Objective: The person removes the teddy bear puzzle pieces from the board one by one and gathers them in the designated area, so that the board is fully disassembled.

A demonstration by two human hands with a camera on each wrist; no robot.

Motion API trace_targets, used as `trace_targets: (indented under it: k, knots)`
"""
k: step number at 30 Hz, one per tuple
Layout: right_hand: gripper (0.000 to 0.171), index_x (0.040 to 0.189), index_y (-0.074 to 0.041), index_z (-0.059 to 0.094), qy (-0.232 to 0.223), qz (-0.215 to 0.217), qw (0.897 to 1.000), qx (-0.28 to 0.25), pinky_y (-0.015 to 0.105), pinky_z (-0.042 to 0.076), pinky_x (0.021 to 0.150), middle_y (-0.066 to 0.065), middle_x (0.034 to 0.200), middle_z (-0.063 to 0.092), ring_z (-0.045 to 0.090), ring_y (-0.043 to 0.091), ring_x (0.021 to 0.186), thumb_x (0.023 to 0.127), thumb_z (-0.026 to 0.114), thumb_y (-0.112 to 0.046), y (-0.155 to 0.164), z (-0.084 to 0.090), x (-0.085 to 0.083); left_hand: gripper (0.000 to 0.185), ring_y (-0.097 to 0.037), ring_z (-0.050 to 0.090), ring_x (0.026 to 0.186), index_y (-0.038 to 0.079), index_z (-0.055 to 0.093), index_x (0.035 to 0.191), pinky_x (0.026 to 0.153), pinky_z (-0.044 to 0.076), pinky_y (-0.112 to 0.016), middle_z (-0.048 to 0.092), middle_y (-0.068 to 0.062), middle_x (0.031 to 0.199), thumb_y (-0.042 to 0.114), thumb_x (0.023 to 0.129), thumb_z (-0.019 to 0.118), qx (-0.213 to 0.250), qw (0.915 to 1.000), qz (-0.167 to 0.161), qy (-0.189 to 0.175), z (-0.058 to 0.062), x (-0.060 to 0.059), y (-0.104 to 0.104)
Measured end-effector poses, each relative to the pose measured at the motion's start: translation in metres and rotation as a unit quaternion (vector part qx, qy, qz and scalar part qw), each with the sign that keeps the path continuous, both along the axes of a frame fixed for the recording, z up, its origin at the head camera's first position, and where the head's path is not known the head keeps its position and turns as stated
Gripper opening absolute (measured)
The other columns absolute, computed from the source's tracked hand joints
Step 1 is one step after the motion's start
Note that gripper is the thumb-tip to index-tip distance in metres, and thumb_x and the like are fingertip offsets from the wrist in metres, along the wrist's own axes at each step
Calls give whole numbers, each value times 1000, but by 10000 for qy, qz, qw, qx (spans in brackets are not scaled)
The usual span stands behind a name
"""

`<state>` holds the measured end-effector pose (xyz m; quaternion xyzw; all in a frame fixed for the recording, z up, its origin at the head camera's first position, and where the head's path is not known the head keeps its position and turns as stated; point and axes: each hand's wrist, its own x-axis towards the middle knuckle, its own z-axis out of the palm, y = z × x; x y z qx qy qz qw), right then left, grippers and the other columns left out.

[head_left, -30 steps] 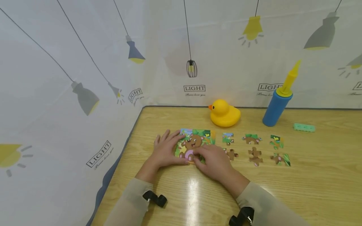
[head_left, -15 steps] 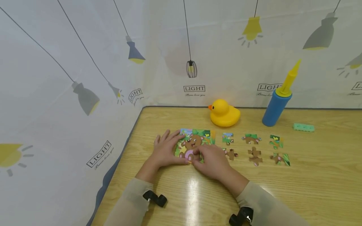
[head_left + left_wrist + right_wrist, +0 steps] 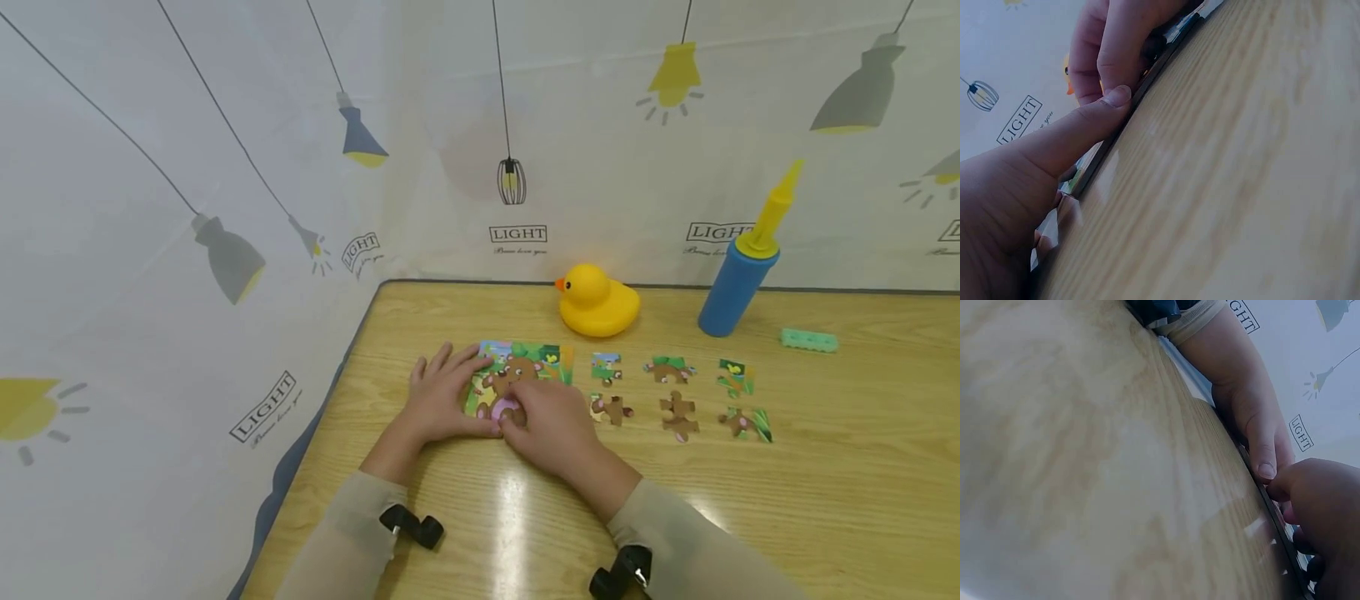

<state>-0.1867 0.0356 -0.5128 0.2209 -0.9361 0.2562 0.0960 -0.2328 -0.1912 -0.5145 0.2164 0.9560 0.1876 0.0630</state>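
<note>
A bear picture puzzle [image 3: 516,368] lies flat on the wooden table between both hands. My left hand [image 3: 441,404] rests at its left side, fingers spread over the edge and thumb stretched along the front edge. Over the puzzle's lower right part is my right hand [image 3: 555,421], its fingers curled and its thumb and index tips on the bear's belly near the front edge. In the left wrist view the left thumb [image 3: 1082,131] meets the right fingertips at the puzzle's dark edge [image 3: 1107,147]. I cannot tell whether the right fingertips pinch a piece.
Several loose pieces lie in two rows to the right, among them a brown piece [image 3: 678,410] and a green-edged piece [image 3: 746,422]. Behind stand a yellow toy duck [image 3: 598,304] and a blue hand pump [image 3: 735,287]. A mint-green block [image 3: 808,340] lies farther right.
My right hand has shifted slightly left over the puzzle, its thumb now nearer the left thumb and its fingers covering more of the bear. The left hand stays in place.
</note>
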Motion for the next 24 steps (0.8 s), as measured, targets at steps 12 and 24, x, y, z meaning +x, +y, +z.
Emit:
trace_targets:
  k: [12, 24]
  knots:
    - [37, 121, -22, 79, -1031, -104, 9943, -248, 46, 56, 78, -4, 119, 69, 71, 23, 95, 90, 79, -42, -15, 6, -14, 119, -42, 10, 162, 31, 46, 163, 121, 2, -75, 27, 4, 176, 72, 63, 94, 44, 10000, -55, 60, 4, 1, -1]
    - [46, 124, -17, 71, -2241, 33, 9740, -342, 50, 54, 92, -1, 122, 67, 68, 22, 104, 90, 83, -45, -17, 29, -23, 120, -40, 9, 162, 33, 45, 164, 121, 1, -75, 25, 5, 176, 75, 62, 93, 113, 9998, -127, 39, 1, 1, -3]
